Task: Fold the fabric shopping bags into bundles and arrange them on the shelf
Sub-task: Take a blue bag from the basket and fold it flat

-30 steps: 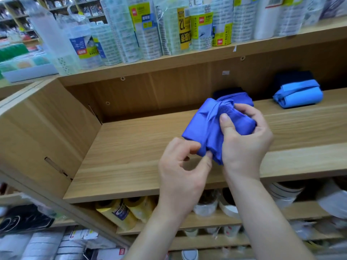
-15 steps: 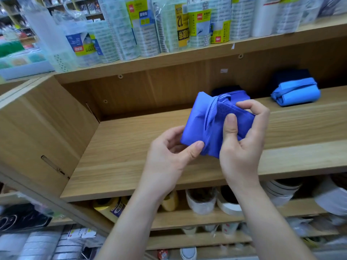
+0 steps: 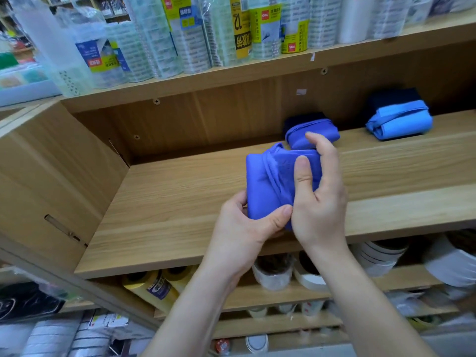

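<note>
1. Across the middle of my view, the wooden shelf point(image 3: 167, 202) is running from a side panel on the left to the right edge, its pale board lying under my hands.
2. Above it, clear packs of tape rolls point(image 3: 185, 34) are standing in a row on the upper board, some carrying yellow and blue labels.
3. Below it, white and clear rolls point(image 3: 273, 274) are lying on the lower shelf, with yellow rolls point(image 3: 152, 284) to their left.
4. I am holding the violet-blue bag point(image 3: 262, 184) over the front half of the shelf board, gathered into a rough bundle with a strap crossing its face. I cannot tell whether its underside is touching the wood.
5. My right grip point(image 3: 319, 202) is clamping on the bag's right side, the thumb pressing on its front and the fingers curling round its top and back.
6. My left grip point(image 3: 247, 228) is clamping on the bag's lower left corner, the thumb pinching the bottom edge against the fingers beneath, its tip touching the heel of my right hand.
7. At the back right, a light blue bundle point(image 3: 401, 122) is sitting on the shelf, touching a navy bundle point(image 3: 391, 95) behind it.
8. Just behind my right fingers, a second violet-blue bundle point(image 3: 319, 132) is resting on the shelf, partly hidden, with a dark navy bundle point(image 3: 304, 118) tucked behind it.
</note>
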